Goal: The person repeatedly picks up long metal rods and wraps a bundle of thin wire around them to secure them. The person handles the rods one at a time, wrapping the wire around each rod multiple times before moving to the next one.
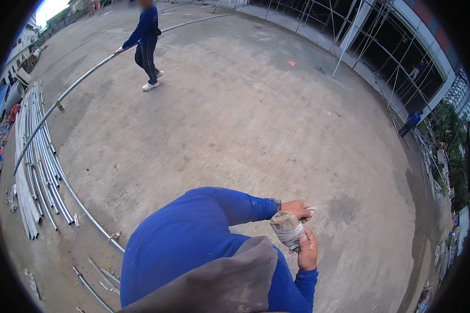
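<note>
My left hand (pixel 299 210), with a dark watch at the wrist, pinches a thin pale piece, apparently string, that sticks out past the fingertips. Just below it, my right hand (pixel 308 250) grips the side of a rounded grey-brown bundle (pixel 288 230). Pale string or line is wound many times around the bundle's lower part. The bundle's upper end lies close under the left hand; whether they touch cannot be told. Both forearms wear blue sleeves, and a grey cloth hangs over part of my front.
A co-worker (pixel 147 43) in dark blue holds a long metal pipe (pixel 74 86) at the upper left. Many metal pipes (pixel 43 156) lie on the concrete floor (pixel 235 129) at left. Scaffolding (pixel 360 35) stands at the upper right, with another person (pixel 410 123) near its edge.
</note>
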`<state>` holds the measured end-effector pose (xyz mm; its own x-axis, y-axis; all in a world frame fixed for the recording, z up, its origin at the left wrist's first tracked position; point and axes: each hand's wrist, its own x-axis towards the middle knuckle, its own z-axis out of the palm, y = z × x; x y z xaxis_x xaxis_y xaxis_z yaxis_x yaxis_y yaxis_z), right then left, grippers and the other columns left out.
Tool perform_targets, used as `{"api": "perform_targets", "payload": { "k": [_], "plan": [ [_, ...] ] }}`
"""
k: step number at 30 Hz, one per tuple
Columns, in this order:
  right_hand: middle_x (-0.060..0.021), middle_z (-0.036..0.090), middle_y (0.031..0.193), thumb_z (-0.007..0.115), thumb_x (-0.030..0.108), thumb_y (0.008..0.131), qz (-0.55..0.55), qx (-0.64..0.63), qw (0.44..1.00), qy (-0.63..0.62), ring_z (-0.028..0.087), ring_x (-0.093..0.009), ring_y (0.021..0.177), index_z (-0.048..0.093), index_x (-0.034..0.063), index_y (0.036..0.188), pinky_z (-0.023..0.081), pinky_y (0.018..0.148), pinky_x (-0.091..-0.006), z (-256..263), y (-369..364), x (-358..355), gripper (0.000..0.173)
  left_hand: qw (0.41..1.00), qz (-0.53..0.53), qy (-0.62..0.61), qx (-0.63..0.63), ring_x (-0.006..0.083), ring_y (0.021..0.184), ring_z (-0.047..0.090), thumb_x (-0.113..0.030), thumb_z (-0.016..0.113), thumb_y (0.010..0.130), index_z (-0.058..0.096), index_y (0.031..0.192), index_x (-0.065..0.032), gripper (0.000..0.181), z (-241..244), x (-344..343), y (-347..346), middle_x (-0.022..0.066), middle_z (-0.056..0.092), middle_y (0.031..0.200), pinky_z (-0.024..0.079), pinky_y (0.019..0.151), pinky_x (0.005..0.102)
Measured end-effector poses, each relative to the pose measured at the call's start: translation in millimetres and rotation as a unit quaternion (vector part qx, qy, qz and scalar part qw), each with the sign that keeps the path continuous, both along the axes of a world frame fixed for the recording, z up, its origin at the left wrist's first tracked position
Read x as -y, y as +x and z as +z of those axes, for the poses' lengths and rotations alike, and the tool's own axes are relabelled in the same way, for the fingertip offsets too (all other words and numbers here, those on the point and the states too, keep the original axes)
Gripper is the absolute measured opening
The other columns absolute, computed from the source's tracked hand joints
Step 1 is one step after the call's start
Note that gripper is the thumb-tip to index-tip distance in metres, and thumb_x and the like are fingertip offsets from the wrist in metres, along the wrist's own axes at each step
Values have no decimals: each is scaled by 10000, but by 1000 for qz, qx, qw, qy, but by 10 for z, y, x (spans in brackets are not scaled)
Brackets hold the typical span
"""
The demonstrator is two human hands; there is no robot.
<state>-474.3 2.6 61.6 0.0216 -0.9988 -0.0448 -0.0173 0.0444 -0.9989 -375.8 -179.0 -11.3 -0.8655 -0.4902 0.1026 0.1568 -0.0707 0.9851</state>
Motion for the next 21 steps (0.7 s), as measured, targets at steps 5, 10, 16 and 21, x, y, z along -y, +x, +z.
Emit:
{"api": "perform_targets", "payload": {
  "k": [5, 10, 16, 21],
  "plan": [
    [-131, 703, 977, 624, 299, 964, 35, -203, 978, 21, 670, -208, 792, 652, -22, 1197, 524, 688, -348, 52, -11, 154, 397, 996, -86, -3, 33, 45, 554, 456, -319, 486, 1070, 578, 837, -90, 339, 372, 248, 277, -27, 553, 715, 382, 494, 240],
    [-245, 700, 1024, 583, 346, 935, -10, -377, 926, 1, 680, -413, 960, 621, 5, 1221, 514, 853, -484, -52, 49, 203, 446, 991, -100, -68, 63, 66, 585, 505, -289, 472, 1085, 570, 860, -63, 333, 562, 200, 335, -5, 550, 727, 443, 537, 242],
    [-278, 689, 1057, 551, 369, 913, -138, -323, 928, 127, 656, -461, 1011, 574, 28, 1293, 501, 887, -512, -181, 55, -127, 511, 964, -176, -185, 77, 75, 606, 504, -240, 485, 1072, 556, 822, -53, 321, 622, -44, -104, -13, 543, 690, 453, 572, 279],
    [-277, 682, 1108, 522, 362, 911, -174, -266, 935, 158, 646, -473, 1035, 584, 64, 1296, 501, 906, -507, -162, -62, -328, 491, 916, -229, -328, 39, 214, 636, 544, -188, 532, 1027, 544, 829, -28, 255, 689, -154, -443, 89, 543, 675, 456, 627, 372]
  ]
}}
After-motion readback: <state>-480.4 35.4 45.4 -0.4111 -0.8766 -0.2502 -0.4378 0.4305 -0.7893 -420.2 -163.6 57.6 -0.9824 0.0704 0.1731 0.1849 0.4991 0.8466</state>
